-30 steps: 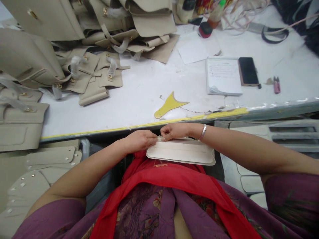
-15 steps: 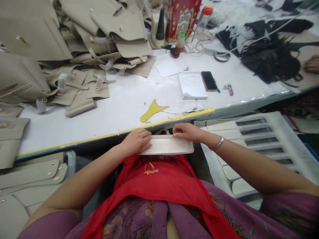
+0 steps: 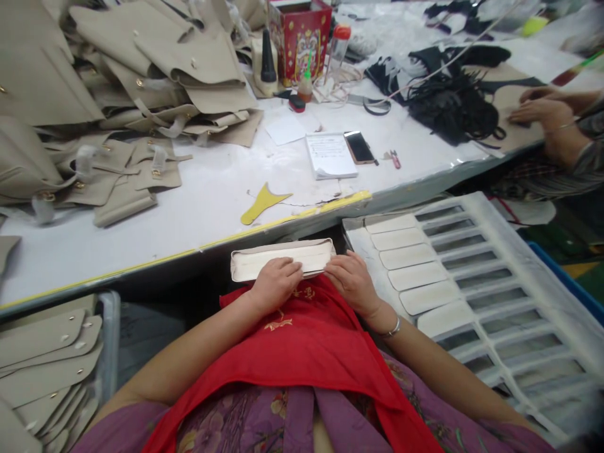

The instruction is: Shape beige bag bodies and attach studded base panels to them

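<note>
At my lap, over the red apron, is a beige bag piece (image 3: 255, 263) with a long pale panel framed by a raised, thin-edged border. My left hand (image 3: 277, 283) lies across its near edge, fingers bent onto the panel. At the right end, my right hand (image 3: 353, 283) pinches the near corner between thumb and fingers. The underside of the piece and part of its near edge are hidden. To the right, a white slotted rack (image 3: 491, 308) carries several pale oblong panels (image 3: 403, 258) laid in an overlapping row.
Beige bag parts (image 3: 189, 56) are heaped on the white table (image 3: 202, 195). A yellow template (image 3: 264, 202), a notepad (image 3: 330, 156) and a phone (image 3: 359, 148) lie there too. A grey bin (image 3: 111, 333) holds flaps at left. Another person's hands (image 3: 542, 110) work at far right.
The piece has turned so its bordered panel shows more. My left hand has moved right along it, and my right hand has come down to its near right corner. The view has shifted right.
</note>
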`<state>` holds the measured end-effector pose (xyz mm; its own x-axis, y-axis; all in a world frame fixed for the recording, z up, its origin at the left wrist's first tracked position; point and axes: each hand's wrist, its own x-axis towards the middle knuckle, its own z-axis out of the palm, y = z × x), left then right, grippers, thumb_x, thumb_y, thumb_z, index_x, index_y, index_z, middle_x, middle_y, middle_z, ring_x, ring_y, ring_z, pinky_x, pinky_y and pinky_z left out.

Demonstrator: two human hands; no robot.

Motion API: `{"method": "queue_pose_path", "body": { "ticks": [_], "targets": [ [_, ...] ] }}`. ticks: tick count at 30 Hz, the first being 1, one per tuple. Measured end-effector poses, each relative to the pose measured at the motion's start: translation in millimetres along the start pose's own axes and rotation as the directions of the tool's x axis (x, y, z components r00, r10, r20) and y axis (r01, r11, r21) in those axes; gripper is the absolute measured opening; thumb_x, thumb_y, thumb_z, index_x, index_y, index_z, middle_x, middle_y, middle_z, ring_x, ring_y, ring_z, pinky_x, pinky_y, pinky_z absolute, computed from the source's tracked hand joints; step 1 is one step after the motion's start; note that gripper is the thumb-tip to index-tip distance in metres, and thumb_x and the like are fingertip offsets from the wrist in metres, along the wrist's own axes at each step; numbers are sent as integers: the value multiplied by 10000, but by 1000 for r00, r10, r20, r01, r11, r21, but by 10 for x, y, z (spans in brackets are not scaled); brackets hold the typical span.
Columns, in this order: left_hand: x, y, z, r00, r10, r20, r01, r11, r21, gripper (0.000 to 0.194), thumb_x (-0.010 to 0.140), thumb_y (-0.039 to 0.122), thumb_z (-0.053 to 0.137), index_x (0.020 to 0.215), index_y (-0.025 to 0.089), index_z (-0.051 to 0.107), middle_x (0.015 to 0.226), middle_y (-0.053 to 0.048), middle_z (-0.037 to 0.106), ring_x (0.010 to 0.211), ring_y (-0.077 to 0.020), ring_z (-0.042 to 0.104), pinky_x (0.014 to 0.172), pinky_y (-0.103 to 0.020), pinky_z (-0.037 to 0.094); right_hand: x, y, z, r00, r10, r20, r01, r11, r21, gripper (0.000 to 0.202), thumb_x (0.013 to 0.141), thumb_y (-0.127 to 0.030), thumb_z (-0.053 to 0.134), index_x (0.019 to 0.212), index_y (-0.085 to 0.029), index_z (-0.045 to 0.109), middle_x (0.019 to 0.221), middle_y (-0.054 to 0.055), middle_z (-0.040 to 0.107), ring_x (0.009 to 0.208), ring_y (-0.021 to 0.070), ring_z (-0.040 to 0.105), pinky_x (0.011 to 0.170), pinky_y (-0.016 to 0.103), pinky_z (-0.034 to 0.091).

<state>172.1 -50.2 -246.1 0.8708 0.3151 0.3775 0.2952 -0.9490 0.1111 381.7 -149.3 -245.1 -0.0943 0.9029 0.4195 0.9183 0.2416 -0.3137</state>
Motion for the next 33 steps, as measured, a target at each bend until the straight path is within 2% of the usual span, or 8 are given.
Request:
{"method": "queue_pose_path", "body": {
  "ticks": [4, 10, 13, 19, 27, 33],
  "targets": [
    [7, 30, -26, 1000, 6, 14, -7, 997, 76, 186, 871, 208, 487, 981, 167, 631, 1078, -68, 645, 984, -221, 547, 783, -353, 444, 47, -15, -4, 1000, 7, 17, -6, 999, -37, 119, 880, -237, 514, 857, -227, 631, 891, 14, 661, 984, 162, 550, 1058, 395, 254],
    [138, 28, -112, 983, -14, 181, 2, 998, 66, 195, 884, 202, 446, 929, 148, 628, 977, -92, 639, 906, -213, 532, 760, -359, 402, 120, -89, -38, 991, 90, 97, -80, 991, -103, 178, 891, -229, 462, 835, -217, 631, 917, 37, 643, 973, 178, 523, 1062, 410, 217],
    [181, 15, -130, 974, 3, 228, -12, 999, 41, 191, 884, 204, 441, 907, 146, 622, 953, -94, 626, 902, -216, 514, 766, -366, 385, 172, -150, -58, 984, 123, 130, -105, 985, -135, 196, 888, -212, 444, 817, -217, 627, 909, 42, 635, 969, 186, 504, 1061, 415, 199],
    [232, 42, -138, 975, -52, 216, 41, 998, 53, 164, 870, 184, 458, 832, 153, 615, 905, -81, 619, 922, -229, 491, 800, -382, 360, 295, -225, -98, 965, 181, 191, -139, 967, -213, 205, 871, -186, 454, 733, -220, 602, 808, 42, 601, 962, 206, 466, 1055, 416, 187],
    [144, -19, -118, 982, -35, 187, 37, 999, -8, 171, 881, 202, 453, 906, 154, 615, 951, -70, 627, 880, -208, 491, 755, -365, 360, 227, -126, -108, 958, 216, 189, -209, 976, -55, 144, 882, -255, 495, 807, -227, 615, 902, 11, 622, 1000, 189, 475, 1063, 428, 176],
    [205, 7, -109, 975, -71, 212, 68, 998, 18, 163, 859, 187, 462, 812, 158, 616, 874, -78, 613, 822, -218, 488, 725, -382, 357, 346, -217, -87, 942, 245, 227, -208, 962, -176, 160, 862, -209, 488, 744, -218, 596, 845, 31, 611, 974, 216, 472, 1050, 444, 193]
  ]
}}
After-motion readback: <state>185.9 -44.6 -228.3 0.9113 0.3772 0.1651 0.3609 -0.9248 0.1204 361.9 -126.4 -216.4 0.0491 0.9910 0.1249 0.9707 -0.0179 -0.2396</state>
